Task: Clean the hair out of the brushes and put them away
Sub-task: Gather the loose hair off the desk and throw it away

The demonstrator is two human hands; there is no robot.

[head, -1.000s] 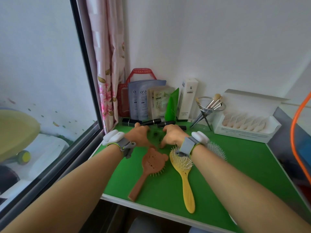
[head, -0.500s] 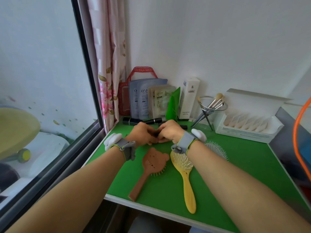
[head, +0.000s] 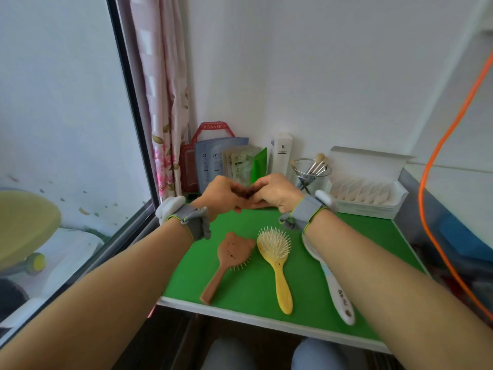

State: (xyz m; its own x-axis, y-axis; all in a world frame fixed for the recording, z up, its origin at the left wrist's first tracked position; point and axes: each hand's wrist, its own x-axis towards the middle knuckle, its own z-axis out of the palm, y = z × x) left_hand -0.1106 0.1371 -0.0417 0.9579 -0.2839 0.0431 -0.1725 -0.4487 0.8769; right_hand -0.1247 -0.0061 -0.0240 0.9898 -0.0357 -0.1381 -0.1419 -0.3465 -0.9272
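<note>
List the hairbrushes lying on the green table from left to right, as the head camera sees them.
brown brush → yellow brush → white brush, whose head is partly hidden under the right forearm.

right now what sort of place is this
Probably a home vanity corner by a window: blue and beige skincare sachets, clear glass cup of makeup brushes, yellow wooden hairbrush on a green-topped table.
</note>
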